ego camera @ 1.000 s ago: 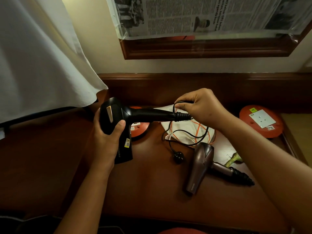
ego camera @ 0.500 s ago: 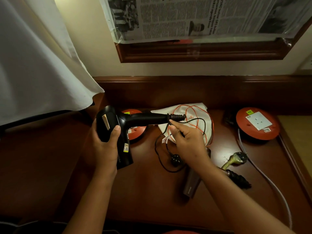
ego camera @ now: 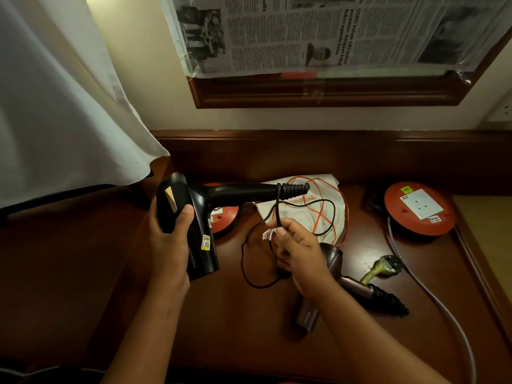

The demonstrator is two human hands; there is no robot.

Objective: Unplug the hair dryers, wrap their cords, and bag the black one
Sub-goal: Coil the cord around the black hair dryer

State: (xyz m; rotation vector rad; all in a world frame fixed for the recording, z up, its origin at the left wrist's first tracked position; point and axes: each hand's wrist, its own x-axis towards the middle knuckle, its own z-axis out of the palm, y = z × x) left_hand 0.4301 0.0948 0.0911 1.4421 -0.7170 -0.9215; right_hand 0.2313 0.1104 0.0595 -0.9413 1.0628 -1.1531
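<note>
My left hand (ego camera: 170, 245) grips the barrel of the black hair dryer (ego camera: 199, 214), held above the table with its handle pointing right. Its thin black cord (ego camera: 249, 261) leaves the ribbed collar at the handle's end, drops down and loops over the wood. My right hand (ego camera: 296, 250) pinches this cord just below the handle. A brown hair dryer (ego camera: 329, 275) lies on the table partly under my right wrist, its ribbed cord end pointing right. A white cloth bag (ego camera: 304, 209) with orange drawstrings lies behind the cord.
A red round socket reel (ego camera: 421, 209) with a white socket sits at the back right, a grey cable (ego camera: 432, 297) running from it to the front. A second red reel (ego camera: 224, 220) shows behind the black dryer. A greenish plug (ego camera: 382, 267) lies near the brown dryer. White cloth (ego camera: 61, 106) hangs at left.
My right hand came down from the handle's end to below it and now pinches the cord lower, near the table. The left hand has kept the black dryer in place.
</note>
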